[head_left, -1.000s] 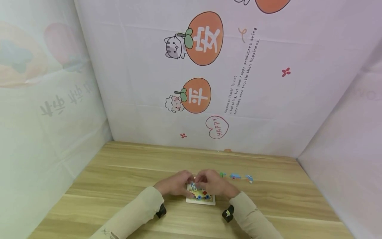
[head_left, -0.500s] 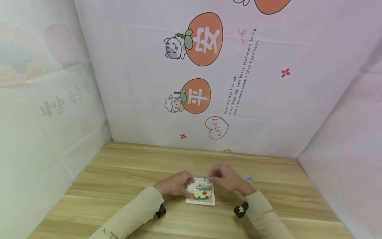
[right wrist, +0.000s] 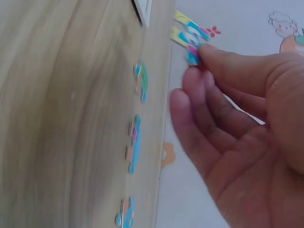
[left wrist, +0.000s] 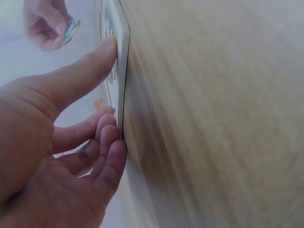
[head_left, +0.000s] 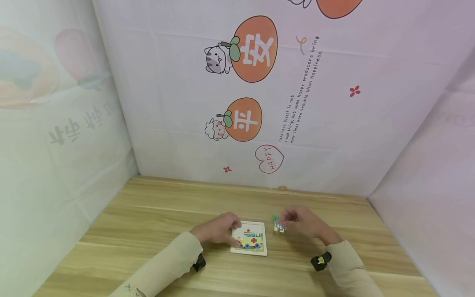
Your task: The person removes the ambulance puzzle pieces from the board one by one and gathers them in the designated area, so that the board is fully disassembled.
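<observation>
Plainly grained wood makes up the tabletop (head_left: pixel 156 222), its long tan streaks running beneath a square puzzle board (head_left: pixel 253 252) with rounded corners and a smooth, pale rim. Behind it hangs white cloth (head_left: pixel 334 123), lightly creased and printed with orange fruits. Beige sleeves (head_left: pixel 165 260) cover both arms. The board lies flat near the middle of the tabletop; its lower part shows a yellow ambulance with a red cross and blue wheels, while its upper part is mostly pale. The left hand (head_left: pixel 218 230) grips the board's left side, thumb on the rim and fingers bent against the edge. The right hand (head_left: pixel 307 223) pinches a knobbed, flat piece (right wrist: pixel 191 35) in yellow, blue and white between thumb and forefinger, tilted and clear of the wood, to the board's right. Below it, the right wrist view shows three loose pieces (right wrist: pixel 135 142) lying in a row, apart from one another.
</observation>
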Motion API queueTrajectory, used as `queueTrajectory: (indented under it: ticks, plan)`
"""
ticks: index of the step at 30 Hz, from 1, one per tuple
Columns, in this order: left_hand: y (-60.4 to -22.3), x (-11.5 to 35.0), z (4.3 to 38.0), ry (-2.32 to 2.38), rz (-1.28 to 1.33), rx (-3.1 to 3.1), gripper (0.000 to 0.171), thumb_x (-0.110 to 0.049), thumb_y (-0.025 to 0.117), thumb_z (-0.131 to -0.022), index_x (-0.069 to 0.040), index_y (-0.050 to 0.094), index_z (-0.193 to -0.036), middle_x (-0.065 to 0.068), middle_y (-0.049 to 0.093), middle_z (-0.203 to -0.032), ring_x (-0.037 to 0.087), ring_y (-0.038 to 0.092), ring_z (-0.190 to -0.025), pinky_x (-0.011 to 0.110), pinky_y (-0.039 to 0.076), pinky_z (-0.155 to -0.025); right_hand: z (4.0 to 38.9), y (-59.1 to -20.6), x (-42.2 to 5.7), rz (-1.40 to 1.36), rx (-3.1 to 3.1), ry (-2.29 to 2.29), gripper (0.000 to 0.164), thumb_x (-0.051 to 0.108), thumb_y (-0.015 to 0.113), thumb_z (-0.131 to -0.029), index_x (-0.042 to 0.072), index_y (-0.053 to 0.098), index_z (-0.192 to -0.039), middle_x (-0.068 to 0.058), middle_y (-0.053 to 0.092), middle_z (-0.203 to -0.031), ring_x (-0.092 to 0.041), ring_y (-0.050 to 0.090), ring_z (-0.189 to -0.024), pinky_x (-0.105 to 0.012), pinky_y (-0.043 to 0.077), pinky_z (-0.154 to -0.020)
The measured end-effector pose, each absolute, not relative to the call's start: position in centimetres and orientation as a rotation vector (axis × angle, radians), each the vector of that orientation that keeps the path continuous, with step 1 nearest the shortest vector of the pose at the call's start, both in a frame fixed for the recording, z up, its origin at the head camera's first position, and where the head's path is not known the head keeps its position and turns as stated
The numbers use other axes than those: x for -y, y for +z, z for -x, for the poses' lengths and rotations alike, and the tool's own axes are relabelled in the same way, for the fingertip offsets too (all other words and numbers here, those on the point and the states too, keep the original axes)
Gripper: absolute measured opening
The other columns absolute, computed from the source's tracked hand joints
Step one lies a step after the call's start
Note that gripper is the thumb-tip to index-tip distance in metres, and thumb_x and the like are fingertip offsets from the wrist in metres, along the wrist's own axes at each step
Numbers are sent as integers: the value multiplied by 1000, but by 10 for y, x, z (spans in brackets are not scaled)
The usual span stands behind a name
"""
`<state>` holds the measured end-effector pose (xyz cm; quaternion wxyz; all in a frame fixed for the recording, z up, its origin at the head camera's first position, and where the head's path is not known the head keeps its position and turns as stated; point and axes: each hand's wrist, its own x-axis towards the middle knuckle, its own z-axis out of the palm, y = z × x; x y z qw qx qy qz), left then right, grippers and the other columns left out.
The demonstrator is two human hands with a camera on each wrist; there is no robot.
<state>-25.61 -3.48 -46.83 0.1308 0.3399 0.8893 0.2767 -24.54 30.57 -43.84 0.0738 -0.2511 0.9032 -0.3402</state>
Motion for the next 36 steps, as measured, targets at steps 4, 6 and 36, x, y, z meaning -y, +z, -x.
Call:
queueTrajectory:
  ticks: [4, 6, 36]
  plan:
    - [-469, 35, 256, 804, -987, -2582, 59, -31, 92, -83, -4, 65, -127, 2, 63, -119, 11, 57, -107, 28, 54, -98, 245, -439, -312, 755, -2653, -1014, 5, 14, 72, -100, 13, 74, -96, -2, 73, -93, -10, 62, -82, -22, 53, -73]
    - [-468, 36, 256, 795, -988, -2586, 59, -32, 92, -83, -4, 65, -128, 2, 63, -119, 12, 57, -107, 28, 54, -98, 246, -440, -314, 763, -2636, -1008, 4, 14, 71, -100, 11, 74, -98, -3, 73, -94, -9, 62, -84, -22, 53, -73]
    - [-460, 34, 255, 710, -1041, -2589, 55, -34, 88, -87, -3, 66, -128, 1, 63, -118, 8, 55, -104, 26, 53, -94, 245, -432, -281, 775, -2743, -775, 5, 13, 78, -95, 9, 75, -97, 4, 72, -87, -5, 60, -79, -21, 53, -70]
